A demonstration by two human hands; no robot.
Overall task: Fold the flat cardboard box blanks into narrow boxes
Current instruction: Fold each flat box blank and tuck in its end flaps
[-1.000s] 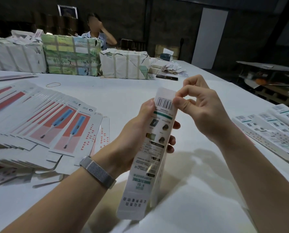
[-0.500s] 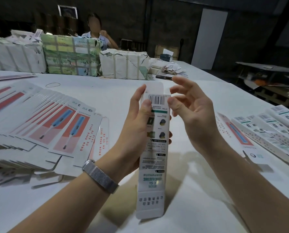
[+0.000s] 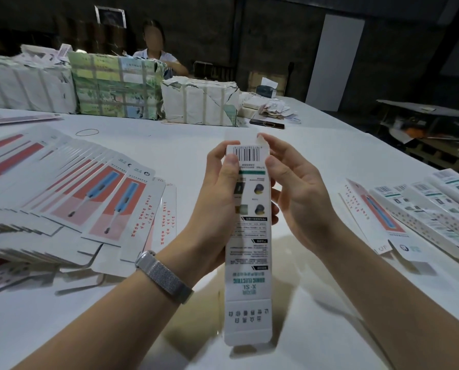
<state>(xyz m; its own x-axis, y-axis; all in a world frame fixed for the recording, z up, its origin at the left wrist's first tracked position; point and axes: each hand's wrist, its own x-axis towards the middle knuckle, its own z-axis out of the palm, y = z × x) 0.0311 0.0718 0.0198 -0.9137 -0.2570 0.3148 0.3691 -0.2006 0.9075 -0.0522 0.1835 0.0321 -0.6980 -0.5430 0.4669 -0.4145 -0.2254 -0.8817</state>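
Head camera shows me both hands on one narrow box (image 3: 248, 236), held upright above the bench (image 3: 330, 161). My left hand (image 3: 217, 206) grips its left side; my right hand (image 3: 295, 193) pinches the top edge. Flat blanks (image 3: 71, 193) lie fanned at left.

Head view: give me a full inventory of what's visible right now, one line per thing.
Narrow box: one, white with barcode and green print, held upright at centre.
Flat blanks: many, white with red and blue print, fanned out at table left.
Folded boxes: several, white, lying in a row at table right.
Wrapped bundles: three or more, white and green, far table edge.
Rubber band: one, table, far left.
Table: one, white.
Seated person: one, behind the bundles.
Watch band: one, grey mesh, left wrist.
Left hand: grips the box's left side.
Right hand: pinches its upper right edge.
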